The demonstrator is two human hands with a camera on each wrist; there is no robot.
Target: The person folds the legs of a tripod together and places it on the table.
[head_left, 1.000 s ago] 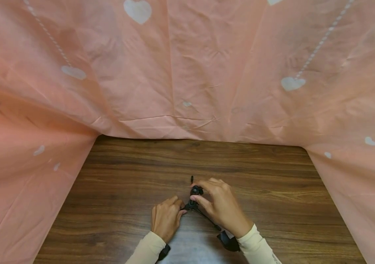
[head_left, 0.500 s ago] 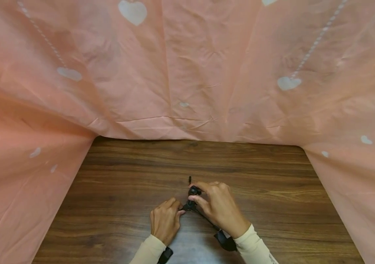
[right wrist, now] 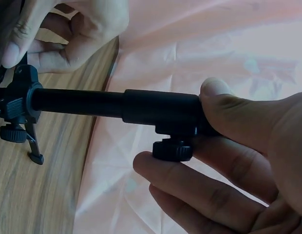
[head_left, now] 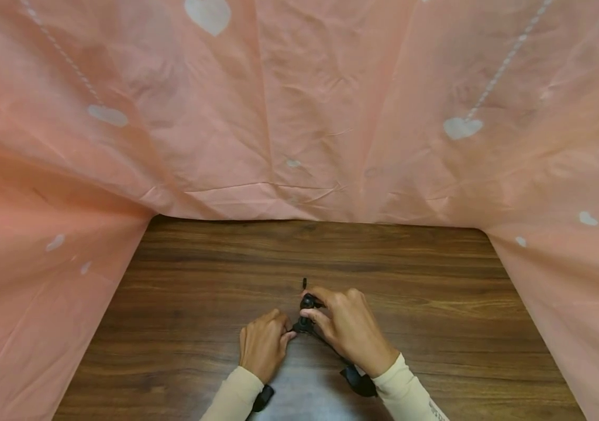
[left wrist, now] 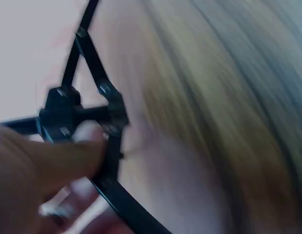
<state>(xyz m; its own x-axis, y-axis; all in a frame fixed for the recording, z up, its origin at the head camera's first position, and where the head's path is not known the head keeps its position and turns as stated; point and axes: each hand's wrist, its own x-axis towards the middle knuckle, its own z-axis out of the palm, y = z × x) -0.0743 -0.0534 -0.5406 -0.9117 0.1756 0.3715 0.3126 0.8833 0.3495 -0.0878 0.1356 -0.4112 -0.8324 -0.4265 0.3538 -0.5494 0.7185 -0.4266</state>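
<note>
A small black tripod (right wrist: 160,106) stands on the wooden table (head_left: 215,275), seen nearly from above in the head view. My right hand (head_left: 353,327) grips the top of its centre column, the thumb against the upper end. In the right wrist view, the fingers of that hand curl below, beside a round ridged knob (right wrist: 173,149). Lower down, my left hand (head_left: 264,345) pinches part of the leg assembly. The left wrist view shows its thumb against a hinged leg brace (left wrist: 95,63), with blur over much of that picture. A rubber-tipped foot (right wrist: 36,157) sticks out past the collar.
Pink cloth (head_left: 310,117) with pale hearts hangs behind the table and along both sides. Black bands with devices sit at both wrists, the right wrist band (head_left: 357,381) lying close over the table.
Both hands keep their hold on the tripod, with only slight shifts. The head view has moved a little.
</note>
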